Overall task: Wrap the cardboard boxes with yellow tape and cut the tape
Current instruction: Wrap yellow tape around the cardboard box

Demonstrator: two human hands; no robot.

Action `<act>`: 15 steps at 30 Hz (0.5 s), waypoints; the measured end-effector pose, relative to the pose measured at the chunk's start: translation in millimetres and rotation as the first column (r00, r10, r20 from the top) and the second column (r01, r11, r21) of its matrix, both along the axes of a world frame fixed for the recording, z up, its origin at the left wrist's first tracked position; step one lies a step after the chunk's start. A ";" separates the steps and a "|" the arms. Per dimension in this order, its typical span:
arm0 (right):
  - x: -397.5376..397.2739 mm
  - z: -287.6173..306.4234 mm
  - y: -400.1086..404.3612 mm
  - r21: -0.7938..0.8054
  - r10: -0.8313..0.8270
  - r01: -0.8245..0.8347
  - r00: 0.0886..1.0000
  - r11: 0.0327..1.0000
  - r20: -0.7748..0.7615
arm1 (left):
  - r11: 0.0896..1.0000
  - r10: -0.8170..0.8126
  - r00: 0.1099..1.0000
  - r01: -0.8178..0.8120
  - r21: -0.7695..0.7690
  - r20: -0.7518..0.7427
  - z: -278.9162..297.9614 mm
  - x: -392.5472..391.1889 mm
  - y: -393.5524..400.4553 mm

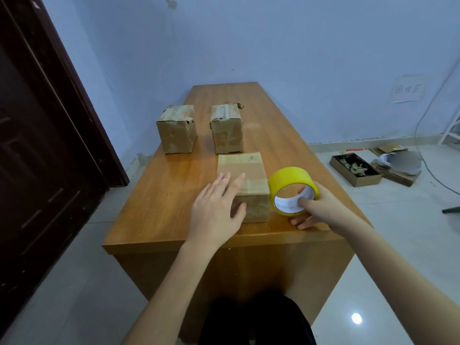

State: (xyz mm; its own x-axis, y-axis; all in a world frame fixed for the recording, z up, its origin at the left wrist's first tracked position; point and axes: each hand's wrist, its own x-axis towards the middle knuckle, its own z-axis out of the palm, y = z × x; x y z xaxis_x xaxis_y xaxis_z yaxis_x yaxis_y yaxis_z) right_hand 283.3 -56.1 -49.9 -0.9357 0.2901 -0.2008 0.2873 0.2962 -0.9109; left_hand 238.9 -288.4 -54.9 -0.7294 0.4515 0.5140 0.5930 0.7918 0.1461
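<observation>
A cardboard box (pixel 245 170) lies near the front edge of the wooden table (pixel 159 195). My left hand (pixel 216 210) rests flat on its near left corner, fingers straight. Right beside the box stands a roll of yellow tape (pixel 291 181) on its edge. My right hand (pixel 321 207) holds the roll, with fingers curled through its white core and over its rim. Farther back stand two more worn cardboard boxes, one at the left (pixel 177 129) and one to its right (pixel 227 129).
A dark wooden door (pixel 42 145) stands at the left. On the tiled floor to the right lie a flat open box of scraps (pixel 354 169), a heap of cardboard and paper (pixel 400 163) and a cable. A blue wall is behind the table.
</observation>
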 end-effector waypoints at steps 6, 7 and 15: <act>-2.4 -8.1 -3.2 -0.075 -0.058 0.056 0.998 0.996 -0.035 | 0.994 0.017 0.990 -0.032 -0.108 -0.142 0.4 -2.1 5.4; -1.7 -8.6 -4.3 -0.082 -0.060 0.057 0.998 0.995 -0.037 | 0.989 0.005 0.984 -0.031 -0.145 -0.178 -0.5 -2.5 7.1; -0.7 -8.7 -10.7 -0.122 -0.078 0.072 0.996 0.990 -0.050 | 0.993 -0.109 0.975 0.116 0.025 -0.195 -7.6 -6.1 10.1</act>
State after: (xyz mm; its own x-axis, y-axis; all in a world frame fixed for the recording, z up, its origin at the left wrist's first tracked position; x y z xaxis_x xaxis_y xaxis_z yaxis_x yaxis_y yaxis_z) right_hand 282.6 -66.8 -58.6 -0.9228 0.3368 -0.1872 0.2531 0.1637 -0.9535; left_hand 232.7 -278.3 -62.6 -0.5603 0.5040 0.6573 0.6980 0.7146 0.0471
